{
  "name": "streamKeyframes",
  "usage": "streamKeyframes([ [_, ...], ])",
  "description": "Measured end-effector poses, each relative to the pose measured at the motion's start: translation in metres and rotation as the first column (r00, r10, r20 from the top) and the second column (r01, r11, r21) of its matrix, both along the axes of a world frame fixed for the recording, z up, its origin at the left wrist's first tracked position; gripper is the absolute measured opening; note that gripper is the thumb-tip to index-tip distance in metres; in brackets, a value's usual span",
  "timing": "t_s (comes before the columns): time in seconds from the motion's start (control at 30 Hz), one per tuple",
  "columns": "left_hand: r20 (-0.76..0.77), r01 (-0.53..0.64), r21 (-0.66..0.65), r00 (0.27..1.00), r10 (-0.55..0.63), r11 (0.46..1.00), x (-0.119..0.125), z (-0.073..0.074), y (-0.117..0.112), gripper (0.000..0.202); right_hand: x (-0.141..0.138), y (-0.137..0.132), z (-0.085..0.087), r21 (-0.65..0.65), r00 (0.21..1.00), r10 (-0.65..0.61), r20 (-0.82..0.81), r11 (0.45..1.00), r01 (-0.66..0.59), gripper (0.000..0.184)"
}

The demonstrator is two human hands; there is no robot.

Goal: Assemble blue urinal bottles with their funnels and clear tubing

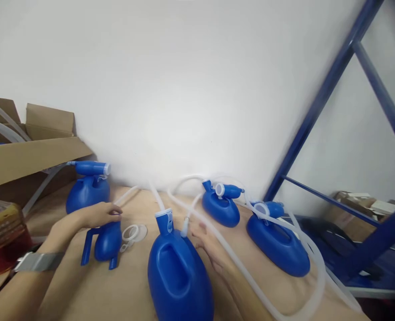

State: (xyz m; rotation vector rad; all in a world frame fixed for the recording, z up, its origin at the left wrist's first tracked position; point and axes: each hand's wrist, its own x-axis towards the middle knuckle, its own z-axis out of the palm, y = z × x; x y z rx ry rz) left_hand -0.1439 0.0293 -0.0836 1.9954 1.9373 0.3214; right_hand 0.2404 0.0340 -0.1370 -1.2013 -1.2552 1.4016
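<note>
My left hand (98,215) rests on top of a small blue funnel-shaped piece (105,243) standing on the brown table (90,290), fingers curled over it. A clear ring-shaped cap (133,233) lies just to its right. A big blue plastic bottle (177,272) with a handle recess lies in front of me, neck pointing away. My right hand (205,245) lies behind that bottle, fingers stretched toward a clear hose end (185,229) near the bottle's neck; it is partly hidden and blurred.
Three more blue bottles stand on the table: one at the far left (88,189), one in the middle (220,207), one on the right (277,243), joined by clear hoses (251,281). Cardboard boxes (26,156) stand at the left, a blue metal rack (321,102) at the right.
</note>
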Motion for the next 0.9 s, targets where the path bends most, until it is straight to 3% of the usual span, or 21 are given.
streamKeyframes([
  [0.13,-0.032,0.073,0.144,0.997,-0.069,0.987,0.033,-0.002,0.002,0.063,0.001,-0.019,0.012,0.121,0.985,0.071,0.155,0.989,-0.090,0.058],
  [0.2,-0.086,0.215,0.294,0.976,-0.198,0.931,0.056,0.000,-0.001,0.068,-0.005,-0.028,0.019,0.208,0.956,0.142,0.255,0.958,-0.198,0.056],
  [0.3,-0.288,0.494,0.517,0.869,-0.402,0.699,0.088,-0.004,-0.002,0.055,-0.014,-0.039,0.028,0.285,0.860,0.236,0.453,0.876,-0.390,0.064],
  [0.37,-0.373,0.573,0.575,0.819,-0.437,0.584,0.101,-0.013,0.001,0.044,-0.016,-0.040,0.033,0.254,0.811,0.300,0.502,0.845,-0.470,0.072],
  [0.43,-0.388,0.583,0.598,0.811,-0.437,0.550,0.108,-0.021,0.004,0.042,-0.012,-0.038,0.036,0.218,0.789,0.360,0.498,0.829,-0.516,0.075],
  [0.63,-0.445,0.573,0.613,0.819,-0.362,0.544,0.126,-0.023,-0.004,0.039,0.006,-0.024,0.043,0.107,0.749,0.457,0.480,0.817,-0.567,0.081],
  [0.7,-0.454,0.570,0.629,0.821,-0.345,0.529,0.135,-0.026,-0.005,0.041,0.006,-0.024,0.044,0.066,0.751,0.444,0.488,0.840,-0.539,0.087],
  [0.8,-0.498,0.616,0.637,0.788,-0.362,0.463,0.148,-0.033,0.000,0.038,0.002,-0.029,0.047,0.090,0.766,0.377,0.521,0.868,-0.488,0.097],
  [0.9,-0.528,0.648,0.643,0.761,-0.378,0.407,0.155,-0.040,0.004,0.031,-0.001,-0.032,0.049,0.173,0.778,0.347,0.523,0.851,-0.496,0.088],
])
